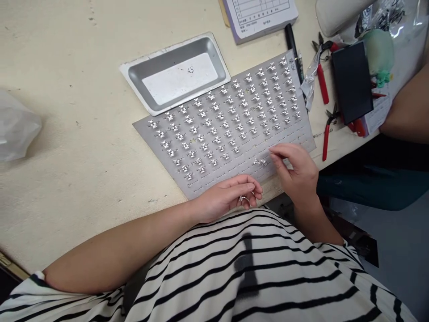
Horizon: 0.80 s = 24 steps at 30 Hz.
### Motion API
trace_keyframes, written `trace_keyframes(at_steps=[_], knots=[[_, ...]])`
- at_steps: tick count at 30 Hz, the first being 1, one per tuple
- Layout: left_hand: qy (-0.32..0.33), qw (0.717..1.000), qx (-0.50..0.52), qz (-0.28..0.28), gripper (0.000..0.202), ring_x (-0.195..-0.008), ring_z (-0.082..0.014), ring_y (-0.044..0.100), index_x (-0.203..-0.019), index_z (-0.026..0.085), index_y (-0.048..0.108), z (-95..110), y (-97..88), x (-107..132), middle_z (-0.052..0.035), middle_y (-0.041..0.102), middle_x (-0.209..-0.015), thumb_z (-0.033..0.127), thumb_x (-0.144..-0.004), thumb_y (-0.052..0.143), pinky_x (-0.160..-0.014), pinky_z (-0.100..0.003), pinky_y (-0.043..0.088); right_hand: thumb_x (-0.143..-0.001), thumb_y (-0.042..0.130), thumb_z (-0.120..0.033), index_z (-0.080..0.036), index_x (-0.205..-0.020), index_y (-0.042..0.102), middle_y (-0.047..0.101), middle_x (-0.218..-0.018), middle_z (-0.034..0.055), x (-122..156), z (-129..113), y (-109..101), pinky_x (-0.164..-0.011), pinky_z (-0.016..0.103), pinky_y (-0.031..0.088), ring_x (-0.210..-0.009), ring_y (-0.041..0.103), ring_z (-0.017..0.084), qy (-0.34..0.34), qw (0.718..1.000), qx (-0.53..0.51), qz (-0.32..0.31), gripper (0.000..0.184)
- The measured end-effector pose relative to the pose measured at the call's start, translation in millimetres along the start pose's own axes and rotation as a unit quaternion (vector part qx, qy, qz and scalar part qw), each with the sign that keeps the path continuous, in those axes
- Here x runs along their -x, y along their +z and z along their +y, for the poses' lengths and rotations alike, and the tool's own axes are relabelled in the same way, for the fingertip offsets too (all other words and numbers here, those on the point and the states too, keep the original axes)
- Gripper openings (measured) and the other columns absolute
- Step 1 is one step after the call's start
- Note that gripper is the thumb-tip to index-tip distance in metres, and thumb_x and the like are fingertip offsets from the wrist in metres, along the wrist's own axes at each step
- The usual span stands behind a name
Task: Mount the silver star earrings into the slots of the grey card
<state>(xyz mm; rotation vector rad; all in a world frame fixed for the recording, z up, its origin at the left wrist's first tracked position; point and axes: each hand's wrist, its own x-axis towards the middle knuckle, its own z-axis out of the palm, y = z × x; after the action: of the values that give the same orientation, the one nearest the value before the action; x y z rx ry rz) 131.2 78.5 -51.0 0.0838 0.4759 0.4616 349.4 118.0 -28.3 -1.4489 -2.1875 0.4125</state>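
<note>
A grey slotted sheet [256, 150] lies slanted on the table, with rows of small shiny, star-shaped silver jewelry pieces [213, 131] set in it. Its lower slots, nearest my body, hold none. A few loose jewelry pieces [260, 162] lie on this lower part. Just right of them is my right hand [296, 172], thumb and forefinger pinched together; whatever is between the tips is too small to make out. My left hand [231, 194] rests palm up at the sheet's near edge, its fingers curled loosely around a silver jewelry piece [241, 198].
A shallow metal tray [134, 74] touches the sheet's far edge. Beyond are a form pad [264, 27] and a black pen [291, 42]. Red-handled pliers [322, 82] and a dark flat object [351, 82] lie to the right, near another person's arm [407, 105]. A plastic bag [16, 127] sits left.
</note>
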Motion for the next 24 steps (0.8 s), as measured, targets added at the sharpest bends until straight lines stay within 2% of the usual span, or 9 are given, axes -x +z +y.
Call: trace_keyframes(at_steps=[2,6,11,17,21,24], knots=[[0.007,1.000,0.001,-0.006,0.029,-0.079,-0.0118,0.058,-0.097,0.014,0.070,-1,-0.5,0,-0.0034,0.066,-0.090,0.042,-0.092,0.076,-0.077,-0.028,0.043,-0.098,0.068,-0.021,-0.028,-0.118,0.070,0.079,-0.107,0.0045,2,-3,-1,-0.086,0.038,0.059,-0.095,0.073,0.021,-0.017,0.999,0.017,-0.045,0.021],[0.015,1.000,-0.002,-0.021,0.026,-0.079,-0.0117,0.058,-0.098,0.014,0.070,-1,-2.0,-1,-0.0031,0.065,-0.091,0.039,-0.095,0.073,-0.077,-0.028,0.042,-0.096,0.072,-0.030,-0.029,-0.120,0.070,0.078,-0.103,0.0040,2,-7,3,-0.085,0.041,0.055,-0.092,0.069,0.023,-0.031,0.994,0.052,-0.089,0.024],[0.017,1.000,-0.009,-0.021,0.026,-0.080,-0.0123,0.057,-0.096,0.014,0.070,-1,-2.0,-1,-0.0033,0.064,-0.090,0.040,-0.095,0.073,-0.078,-0.029,0.042,-0.099,0.067,-0.025,-0.028,-0.105,0.069,0.077,-0.100,0.0020,-2,-11,7,-0.084,0.041,0.051,-0.090,0.065,0.022,-0.022,0.990,0.046,-0.134,0.007],[0.012,1.000,-0.007,-0.019,0.029,-0.079,-0.0120,0.057,-0.097,0.014,0.071,-1,-1.5,-1,-0.0033,0.065,-0.091,0.043,-0.091,0.077,-0.078,-0.029,0.043,-0.096,0.069,-0.019,-0.028,-0.098,0.062,0.068,-0.089,-0.0013,-10,-9,13,-0.074,0.034,0.051,-0.080,0.060,0.016,0.021,0.998,-0.037,-0.035,0.011],[0.013,1.000,-0.006,-0.019,0.032,-0.079,-0.0113,0.058,-0.097,0.015,0.071,-2,-1.7,0,-0.0031,0.066,-0.092,0.044,-0.090,0.079,-0.077,-0.028,0.043,-0.093,0.072,-0.019,-0.028,-0.095,0.059,0.061,-0.094,-0.0009,-19,-5,20,-0.070,0.031,0.053,-0.078,0.056,0.014,0.061,0.994,-0.083,-0.019,0.016],[0.013,1.000,-0.005,-0.017,0.032,-0.079,-0.0113,0.058,-0.096,0.015,0.071,-2,-1.4,0,-0.0030,0.066,-0.092,0.045,-0.089,0.079,-0.076,-0.028,0.042,-0.091,0.073,-0.015,-0.027,-0.091,0.057,0.059,-0.097,-0.0008,-24,-5,25,-0.072,0.029,0.054,-0.083,0.057,0.013,0.084,0.989,-0.116,-0.017,0.020]])
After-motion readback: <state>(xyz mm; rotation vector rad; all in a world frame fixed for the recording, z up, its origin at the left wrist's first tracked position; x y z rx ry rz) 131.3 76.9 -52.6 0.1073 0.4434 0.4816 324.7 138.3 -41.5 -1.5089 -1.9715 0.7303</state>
